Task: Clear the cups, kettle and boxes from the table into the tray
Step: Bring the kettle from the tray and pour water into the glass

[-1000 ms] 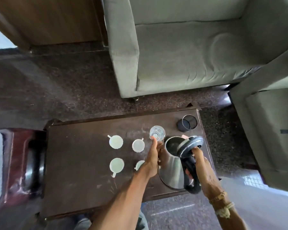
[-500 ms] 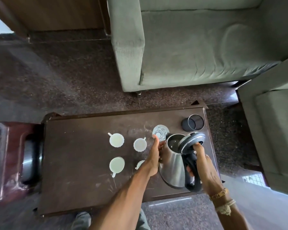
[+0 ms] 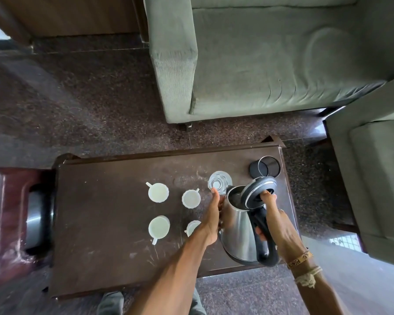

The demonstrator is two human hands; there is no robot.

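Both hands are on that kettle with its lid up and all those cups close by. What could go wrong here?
The kettle has its lid standing open, so anything left inside could spill if it tips while being lifted. The left hand is pressed flat against the steel side rather than gripping, so it might slip. The clear glass stands right beside the spout and the fingers, and the nearest white cup sits just under the left wrist; either could get knocked.

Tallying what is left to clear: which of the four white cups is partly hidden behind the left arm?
The near-right white cup, by the kettle; the left hand and wrist cover its right side. The other three show whole.
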